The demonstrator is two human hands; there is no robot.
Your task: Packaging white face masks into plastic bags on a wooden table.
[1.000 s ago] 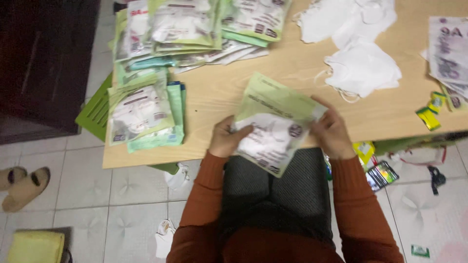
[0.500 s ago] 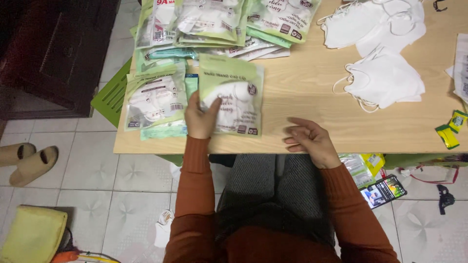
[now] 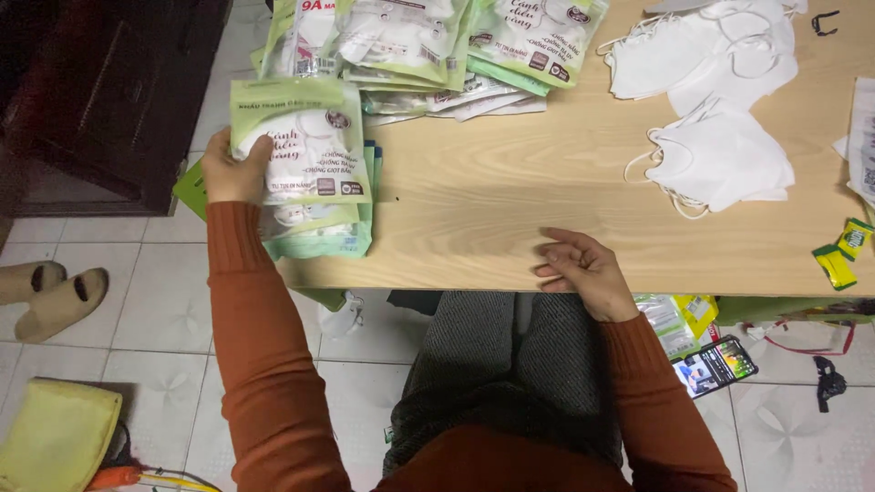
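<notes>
A green-and-white packaged mask pouch (image 3: 305, 141) is gripped along its left edge by the left hand (image 3: 235, 169), fingers wrapped over the front and thumb behind. The pouch is held flat above a small stack of like pouches (image 3: 319, 228) at the left end of the wooden bench (image 3: 492, 210); whether it already rests on that stack or hangs just over it cannot be told. Its long axis runs away from the body, top edge farthest, and it lies directly to the right of the gripping hand.

The right hand (image 3: 579, 266) is seen resting at the near edge of the bench, well apart from the pouch, fingers loosely curled and holding nothing. The left hand is plainly the nearer of the two to the stack.

A larger, fanned heap of pouches (image 3: 428, 46) is spread along the far edge, touching the top of the held pouch's area. Loose white face masks (image 3: 720, 159) are piled toward the right, and two small yellow-green sachets (image 3: 843, 251) lie near the right corner. On the tiled floor a pair of sandals (image 3: 50, 292) and a phone (image 3: 715, 364) are visible.
</notes>
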